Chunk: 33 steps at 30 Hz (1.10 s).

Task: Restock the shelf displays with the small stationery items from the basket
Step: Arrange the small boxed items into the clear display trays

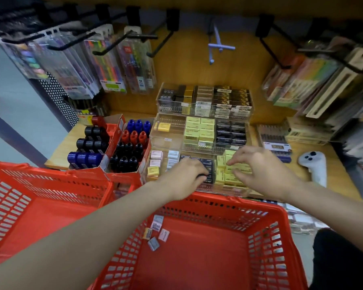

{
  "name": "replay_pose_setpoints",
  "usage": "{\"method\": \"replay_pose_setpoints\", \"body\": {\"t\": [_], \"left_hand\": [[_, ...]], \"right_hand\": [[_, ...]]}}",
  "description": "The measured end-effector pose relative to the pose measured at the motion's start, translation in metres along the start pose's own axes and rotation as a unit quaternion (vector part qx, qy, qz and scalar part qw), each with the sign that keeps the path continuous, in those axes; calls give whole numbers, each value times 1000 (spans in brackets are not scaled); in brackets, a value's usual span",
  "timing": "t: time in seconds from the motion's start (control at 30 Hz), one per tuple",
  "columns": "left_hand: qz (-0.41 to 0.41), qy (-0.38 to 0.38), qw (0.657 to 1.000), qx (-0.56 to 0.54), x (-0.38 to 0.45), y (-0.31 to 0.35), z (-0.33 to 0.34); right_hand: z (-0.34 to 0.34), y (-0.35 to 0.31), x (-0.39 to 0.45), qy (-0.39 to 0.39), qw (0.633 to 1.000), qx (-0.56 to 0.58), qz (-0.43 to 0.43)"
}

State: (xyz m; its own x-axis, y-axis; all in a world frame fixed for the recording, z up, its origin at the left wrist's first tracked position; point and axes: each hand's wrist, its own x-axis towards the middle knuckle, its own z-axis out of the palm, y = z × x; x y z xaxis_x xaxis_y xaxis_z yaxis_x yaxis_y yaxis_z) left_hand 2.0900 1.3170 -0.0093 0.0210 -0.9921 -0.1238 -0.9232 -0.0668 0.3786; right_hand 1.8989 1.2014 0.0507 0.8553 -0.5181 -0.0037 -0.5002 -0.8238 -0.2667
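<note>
Looking down from the head camera, we see our two bare arms reaching over a red basket [260,214] toward a clear tiered display [170,141] on a wooden shelf [340,185]. Our left hand [184,174] lies palm down over the front tier, its fingers curled round a small dark item [202,176] above the row of dark boxes [208,164]; what the item is we cannot tell. Our right hand [260,170] hovers over the yellow boxes [231,172] in the front right compartment, fingers spread and loosely bent, holding nothing that we can make out.

On the basket floor, near its left wall, lie a few small erasers [157,231] in white, grey and yellow wrappers. A second red basket [40,197] sits just beside the first, to the left.

Left of the display stand two cardboard boxes [111,143] filled with black, blue and red caps. The front left compartment holds pastel erasers [156,162]. Packs of pens [105,65] hang on hooks above. A white controller [314,166] lies on the shelf to the right, near a pack of pens [277,147].
</note>
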Motion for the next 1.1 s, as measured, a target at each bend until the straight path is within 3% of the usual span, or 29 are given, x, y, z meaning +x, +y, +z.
{"method": "replay_pose_setpoints", "body": {"t": [0.27, 0.4, 0.57, 1.1], "left_hand": [[-51, -37, 994, -89, 16, -4, 8], [-70, -27, 990, -119, 24, -7, 4], [-105, 17, 984, -140, 34, -6, 11], [-86, -27, 989, -114, 42, -10, 11]], "right_hand": [[27, -10, -7, -63, 991, -106, -45], [33, -2, -4, -47, 986, -155, -44], [34, 17, 0, -64, 991, -117, 1], [45, 27, 0, -38, 993, -114, -20]]}}
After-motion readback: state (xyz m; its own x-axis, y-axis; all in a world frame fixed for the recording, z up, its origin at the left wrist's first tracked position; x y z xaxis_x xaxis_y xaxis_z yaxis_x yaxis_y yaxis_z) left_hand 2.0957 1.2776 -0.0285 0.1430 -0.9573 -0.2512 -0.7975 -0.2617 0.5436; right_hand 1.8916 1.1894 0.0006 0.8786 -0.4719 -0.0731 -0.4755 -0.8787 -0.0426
